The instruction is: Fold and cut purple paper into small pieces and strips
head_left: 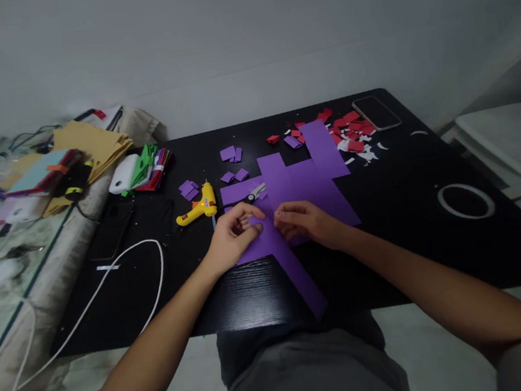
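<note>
Both my hands rest on a long purple paper strip point(297, 273) that runs from the middle of the black table point(412, 247) to its near edge. My left hand point(233, 234) pinches a small purple piece point(255, 226) against the strip, fingers curled. My right hand point(307, 221) faces it, fingers curled and tips pressed on the paper. More purple sheets point(305, 178) lie just behind my hands, with small scissors point(256, 192) on top of them.
A yellow glue gun point(198, 208) lies left of the sheets, with small purple squares point(233, 164) around it. Red and white scraps point(352, 132) and a phone point(376, 112) sit at the far right. A white ring point(466, 200), a white cable point(134, 285) and stacked coloured paper point(149, 167) are also there.
</note>
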A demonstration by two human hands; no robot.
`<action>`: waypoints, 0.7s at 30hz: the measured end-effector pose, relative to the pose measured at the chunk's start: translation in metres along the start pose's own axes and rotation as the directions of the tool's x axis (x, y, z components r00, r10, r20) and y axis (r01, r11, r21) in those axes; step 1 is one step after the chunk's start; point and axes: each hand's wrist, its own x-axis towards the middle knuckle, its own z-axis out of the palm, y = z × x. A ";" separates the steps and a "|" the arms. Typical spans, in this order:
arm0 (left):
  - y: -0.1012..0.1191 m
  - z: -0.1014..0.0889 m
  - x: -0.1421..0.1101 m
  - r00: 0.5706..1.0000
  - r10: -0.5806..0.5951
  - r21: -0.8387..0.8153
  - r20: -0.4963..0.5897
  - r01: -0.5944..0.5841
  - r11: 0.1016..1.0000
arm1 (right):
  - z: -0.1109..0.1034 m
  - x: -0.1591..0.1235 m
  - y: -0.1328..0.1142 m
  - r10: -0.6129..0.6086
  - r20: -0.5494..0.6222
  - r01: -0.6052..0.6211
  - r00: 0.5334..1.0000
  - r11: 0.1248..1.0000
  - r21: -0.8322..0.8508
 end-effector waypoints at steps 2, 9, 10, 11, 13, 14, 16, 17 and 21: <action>-0.001 0.000 0.001 1.000 -0.006 -0.046 0.010 0.006 0.999 | 0.001 0.001 0.001 -0.034 -0.032 0.034 0.999 0.999 -0.009; -0.006 0.000 0.001 0.993 -0.082 -0.163 0.086 0.095 0.982 | 0.004 0.000 0.001 -0.203 -0.060 0.194 0.977 0.973 -0.129; -0.006 0.000 0.001 0.991 -0.086 -0.168 0.100 0.102 0.981 | 0.005 -0.001 0.001 -0.199 -0.073 0.189 0.977 0.974 -0.128; -0.006 0.001 0.001 0.990 -0.088 -0.170 0.115 0.107 0.980 | 0.006 -0.001 0.001 -0.186 -0.084 0.176 0.979 0.977 -0.122; -0.007 0.002 0.000 0.986 -0.091 -0.158 0.143 0.114 0.981 | 0.008 -0.002 0.002 -0.146 -0.088 0.137 0.985 0.985 -0.102; -0.007 0.002 0.000 0.984 -0.092 -0.139 0.153 0.113 0.984 | 0.009 -0.002 0.002 -0.124 -0.086 0.115 0.989 0.988 -0.098; -0.007 0.003 -0.001 0.983 -0.081 -0.083 0.167 0.096 0.992 | 0.010 -0.002 0.004 -0.090 -0.084 0.080 0.992 0.990 -0.115; -0.007 0.003 -0.002 0.982 -0.073 -0.055 0.173 0.084 0.995 | 0.011 -0.002 0.004 -0.080 -0.087 0.068 0.993 0.989 -0.133; -0.007 0.000 0.000 0.984 -0.068 -0.099 0.167 0.085 0.991 | 0.009 -0.002 0.005 -0.098 -0.121 0.081 0.988 0.987 -0.141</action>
